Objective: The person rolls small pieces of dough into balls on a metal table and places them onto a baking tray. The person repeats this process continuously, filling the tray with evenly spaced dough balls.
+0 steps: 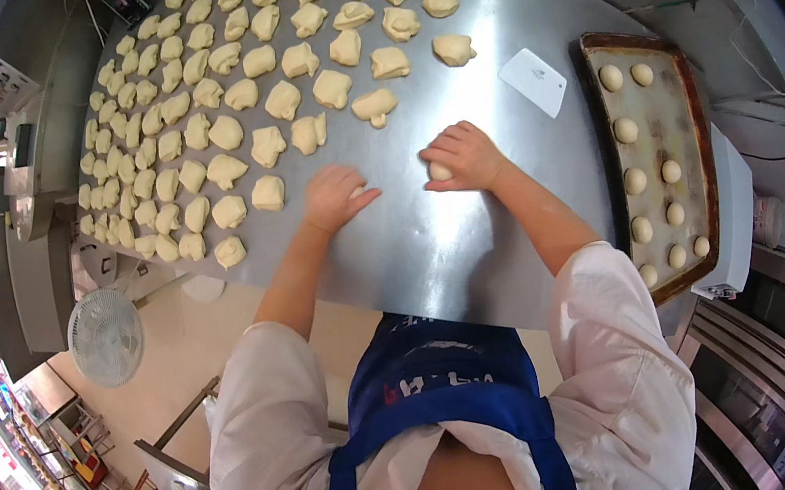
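My left hand (pixel 335 197) cups a piece of dough (pixel 357 191) against the steel table, with only a small pale bit showing beside the thumb. Under the curled fingers of my right hand (pixel 464 159) is a smooth dough ball (pixel 439 171). Rows of rough-cut dough pieces (pixel 268 147) cover the far and left parts of the steel worktable (pixel 394 259). The nearest one to my hands, a lumpy dough piece (pixel 375 105), lies just beyond them. On a baking tray (pixel 704 152) at the right sit several round dough balls (pixel 626 131).
A white plastic dough scraper (pixel 536 81) lies between my right hand and the tray. The table's front edge runs close to my blue apron (pixel 445 364). Past the left edge stands a white fan (pixel 106 338). Steel oven-like units (pixel 757 360) are at the lower right.
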Tool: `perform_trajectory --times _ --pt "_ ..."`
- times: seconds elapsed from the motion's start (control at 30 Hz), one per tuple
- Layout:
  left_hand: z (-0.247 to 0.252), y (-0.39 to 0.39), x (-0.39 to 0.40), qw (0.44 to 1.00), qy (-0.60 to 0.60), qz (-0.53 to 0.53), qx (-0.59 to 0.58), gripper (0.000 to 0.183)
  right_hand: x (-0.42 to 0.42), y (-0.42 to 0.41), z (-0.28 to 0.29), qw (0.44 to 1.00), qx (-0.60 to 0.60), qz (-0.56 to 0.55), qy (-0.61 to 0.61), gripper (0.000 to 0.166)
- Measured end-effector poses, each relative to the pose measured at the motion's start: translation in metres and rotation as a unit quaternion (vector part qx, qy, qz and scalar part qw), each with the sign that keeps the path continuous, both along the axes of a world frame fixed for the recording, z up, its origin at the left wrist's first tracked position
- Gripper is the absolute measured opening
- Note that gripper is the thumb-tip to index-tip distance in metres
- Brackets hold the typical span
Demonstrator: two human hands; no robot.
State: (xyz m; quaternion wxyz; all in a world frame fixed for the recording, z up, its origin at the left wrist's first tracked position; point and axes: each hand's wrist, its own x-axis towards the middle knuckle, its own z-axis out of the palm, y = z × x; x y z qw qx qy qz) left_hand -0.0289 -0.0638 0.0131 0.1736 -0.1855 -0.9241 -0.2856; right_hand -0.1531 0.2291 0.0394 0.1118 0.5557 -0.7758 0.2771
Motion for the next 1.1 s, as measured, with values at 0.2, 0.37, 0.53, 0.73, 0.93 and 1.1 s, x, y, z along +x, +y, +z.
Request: perform_trajectory --times 0.2,0.37,0.53,0.73,0.93,1.1 --pt "0.008 0.017 0.040 0.995 0.038 0.006 0.096 0.027 0.051 0.032 -0.012 0.994 -0.084 -0.036 -0.068 0.024" --pt "0.007 0.024 -0.010 0.994 -0.082 0.036 -0.069 0.032 0.011 -0.015 -0.029 0.999 -0.032 0.045 0.002 0.029" --pt "0.005 0.000 -0.002 0.995 -0.028 0.088 0.032 0.039 -0.013 0.040 -0.004 0.994 0.045 -0.024 -0.095 0.057" --pt "0.005 -0.001 0.032 0.990 -0.065 0.119 0.049 0.061 0.039 0.021 0.013 0.947 0.044 -0.205 -0.243 0.077" --pt "0.002 -0.009 0.038 0.991 -0.103 0.086 -0.001 0.053 0.088 0.016 0.022 0.932 -0.005 -0.290 -0.216 0.041" --pt "-0.001 -0.006 0.047 0.984 -0.123 0.130 0.001 0.050 0.210 0.097 0.064 0.897 -0.030 -0.370 -0.242 0.044"
